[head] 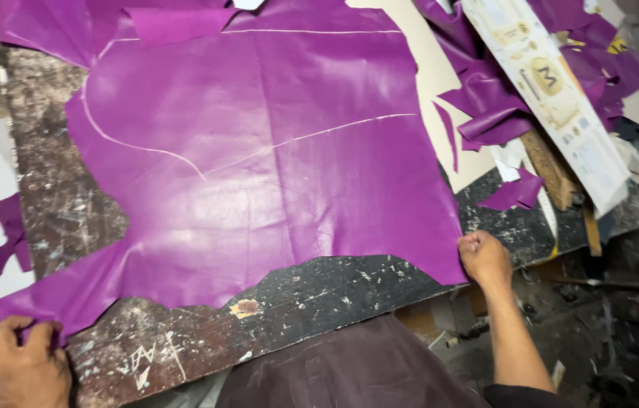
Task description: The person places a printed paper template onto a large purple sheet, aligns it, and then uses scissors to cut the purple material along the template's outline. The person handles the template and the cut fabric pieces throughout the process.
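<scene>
Both hands clenched on purple leather hide [274, 174]: left hand [13, 366] pinches its near-left corner, right hand [484, 257] grips its near-right edge, apparently to keep it stretched flat on scarred desk [319, 295] between them; purple offcuts [489, 106] lie beyond right hand.

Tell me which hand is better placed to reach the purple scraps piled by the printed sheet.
Right, probably. The right hand grips the near right corner of the purple leather sheet, just below the purple scraps beside the printed sheet. The left hand pinches the far left corner, with the whole sheet between.
</scene>
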